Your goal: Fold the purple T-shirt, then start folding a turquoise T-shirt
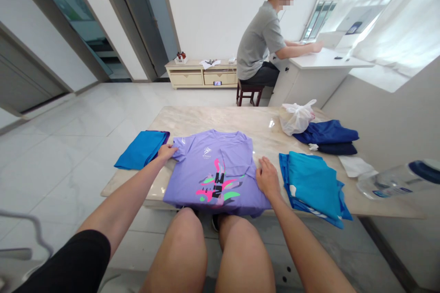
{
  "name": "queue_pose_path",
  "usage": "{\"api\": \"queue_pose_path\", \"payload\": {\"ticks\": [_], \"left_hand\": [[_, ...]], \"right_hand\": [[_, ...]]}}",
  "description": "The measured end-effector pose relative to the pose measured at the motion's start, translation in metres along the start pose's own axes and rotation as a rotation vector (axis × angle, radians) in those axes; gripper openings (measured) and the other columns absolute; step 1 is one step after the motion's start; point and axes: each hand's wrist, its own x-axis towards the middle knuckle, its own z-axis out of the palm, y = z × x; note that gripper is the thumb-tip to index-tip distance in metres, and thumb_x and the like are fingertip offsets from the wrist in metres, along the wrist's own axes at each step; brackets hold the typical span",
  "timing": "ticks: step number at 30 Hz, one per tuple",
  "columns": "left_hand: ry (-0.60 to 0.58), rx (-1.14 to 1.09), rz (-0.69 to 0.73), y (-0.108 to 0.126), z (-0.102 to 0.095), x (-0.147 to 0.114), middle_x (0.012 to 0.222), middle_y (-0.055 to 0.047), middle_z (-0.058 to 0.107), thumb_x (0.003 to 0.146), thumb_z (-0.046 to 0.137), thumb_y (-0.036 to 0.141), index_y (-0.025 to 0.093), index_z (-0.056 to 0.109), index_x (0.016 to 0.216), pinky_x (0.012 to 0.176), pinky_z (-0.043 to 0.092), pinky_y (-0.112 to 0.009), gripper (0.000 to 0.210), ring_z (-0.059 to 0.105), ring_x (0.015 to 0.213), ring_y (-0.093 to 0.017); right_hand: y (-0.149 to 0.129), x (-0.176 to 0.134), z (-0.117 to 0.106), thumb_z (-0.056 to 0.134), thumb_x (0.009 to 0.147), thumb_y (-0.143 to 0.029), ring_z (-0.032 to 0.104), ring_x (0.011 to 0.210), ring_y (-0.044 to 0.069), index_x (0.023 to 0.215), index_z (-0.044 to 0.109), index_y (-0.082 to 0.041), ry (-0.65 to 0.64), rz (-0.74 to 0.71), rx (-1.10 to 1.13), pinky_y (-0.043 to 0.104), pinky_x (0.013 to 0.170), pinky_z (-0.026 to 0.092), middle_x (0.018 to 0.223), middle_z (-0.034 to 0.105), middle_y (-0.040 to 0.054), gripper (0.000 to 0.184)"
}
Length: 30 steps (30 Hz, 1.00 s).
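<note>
Pale marbled desk [189,119] before us, a lilac T-shirt [215,176] spread along its near edge.
From left: flat, folded blue cloth [139,150]; our left hand [167,151], its grip pinching the left sleeve [182,143]; soft, boldly printed fabric, right side turned inward, seemingly mid-fold; our right hand [268,178] touching the shirt's edge, though we cannot tell whether its grip holds any; loosely stacked turquoise clothes [312,183]. Next, we judge, the left side needs turning in evenly.
</note>
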Motion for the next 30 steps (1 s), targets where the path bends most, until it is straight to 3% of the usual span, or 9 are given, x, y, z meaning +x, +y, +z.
{"api": "queue_pose_path", "payload": {"ticks": [5, 10, 13, 15, 16, 20, 25, 28, 30], "left_hand": [[-0.002, -0.074, 0.041, 0.015, -0.017, -0.014, 0.072, -0.003, 0.069, 0.067, 0.074, 0.037, 0.022, 0.062, 0.075, 0.066, 0.054, -0.031, 0.02, 0.069, 0.076, -0.023], [0.058, -0.035, 0.244, 0.041, -0.029, -0.033, 0.087, -0.002, 0.07, 0.071, 0.071, 0.033, 0.023, 0.061, 0.083, 0.08, 0.055, -0.03, 0.019, 0.067, 0.092, -0.023], [-0.145, 0.131, 0.624, 0.055, -0.026, -0.064, 0.112, -0.006, 0.076, 0.079, 0.072, 0.035, 0.025, 0.068, 0.101, 0.098, 0.056, -0.036, 0.024, 0.07, 0.109, -0.027], [-0.324, 0.223, 0.872, 0.059, -0.019, -0.087, 0.138, -0.009, 0.073, 0.089, 0.07, 0.042, 0.026, 0.067, 0.129, 0.108, 0.055, -0.041, 0.043, 0.069, 0.121, -0.029], [-0.373, 0.238, 0.929, 0.059, -0.014, -0.097, 0.147, -0.01, 0.069, 0.096, 0.064, 0.046, 0.026, 0.062, 0.143, 0.112, 0.053, -0.042, 0.051, 0.068, 0.127, -0.028], [-0.434, 0.321, 0.903, 0.046, 0.016, -0.105, 0.161, -0.013, 0.061, 0.111, 0.034, 0.045, 0.019, 0.05, 0.161, 0.128, 0.042, -0.044, 0.058, 0.057, 0.148, -0.026], [-0.556, 0.592, 0.908, 0.021, 0.053, -0.071, 0.175, -0.013, 0.046, 0.108, 0.041, 0.046, 0.019, 0.05, 0.164, 0.136, 0.03, -0.05, 0.062, 0.041, 0.163, -0.029], [-0.446, 0.665, 0.822, 0.014, 0.059, -0.068, 0.176, -0.014, 0.044, 0.11, 0.04, 0.047, 0.021, 0.05, 0.164, 0.135, 0.027, -0.054, 0.061, 0.037, 0.165, -0.031], [-0.338, 0.643, 0.841, 0.013, 0.056, -0.077, 0.167, -0.016, 0.054, 0.111, 0.041, 0.048, 0.02, 0.056, 0.156, 0.13, 0.033, -0.052, 0.055, 0.045, 0.158, -0.033]], "right_hand": [[-0.002, 0.001, -0.002, 0.046, 0.1, -0.021, 0.056, 0.149, 0.033, 0.142, 0.069, -0.008, -0.01, 0.007, -0.007, 0.051, 0.128, 0.043, 0.157, 0.061, 0.023, 0.049], [-0.004, 0.001, -0.004, 0.045, 0.099, -0.02, 0.056, 0.148, 0.034, 0.141, 0.069, -0.004, -0.01, 0.014, -0.011, 0.051, 0.128, 0.042, 0.156, 0.062, 0.0246, 0.051], [-0.003, 0.0, -0.004, 0.045, 0.099, -0.021, 0.056, 0.149, 0.034, 0.141, 0.068, -0.004, 0.006, 0.008, -0.004, 0.052, 0.128, 0.042, 0.157, 0.061, 0.0249, 0.051], [-0.002, 0.0, -0.004, 0.046, 0.099, -0.021, 0.055, 0.149, 0.033, 0.142, 0.068, -0.006, 0.01, 0.001, 0.007, 0.053, 0.128, 0.041, 0.156, 0.062, 0.0239, 0.051], [-0.002, 0.0, -0.004, 0.046, 0.099, -0.021, 0.055, 0.149, 0.033, 0.143, 0.068, -0.007, 0.009, 0.0, 0.011, 0.053, 0.128, 0.041, 0.156, 0.062, 0.0233, 0.051], [0.001, 0.0, -0.004, 0.045, 0.1, -0.022, 0.054, 0.15, 0.033, 0.144, 0.068, -0.006, -0.004, 0.006, 0.021, 0.054, 0.128, 0.042, 0.156, 0.062, 0.0234, 0.052], [0.003, -0.001, -0.006, 0.046, 0.099, -0.022, 0.055, 0.15, 0.033, 0.144, 0.068, -0.009, -0.004, -0.003, 0.016, 0.055, 0.128, 0.042, 0.156, 0.062, 0.0216, 0.052], [0.004, -0.002, -0.007, 0.046, 0.099, -0.022, 0.054, 0.15, 0.031, 0.144, 0.067, -0.009, -0.01, 0.002, 0.002, 0.053, 0.129, 0.042, 0.157, 0.062, 0.0211, 0.052], [0.004, -0.002, -0.008, 0.047, 0.099, -0.023, 0.054, 0.15, 0.031, 0.144, 0.067, -0.008, -0.018, 0.009, -0.001, 0.053, 0.129, 0.042, 0.158, 0.061, 0.0221, 0.052]]}}
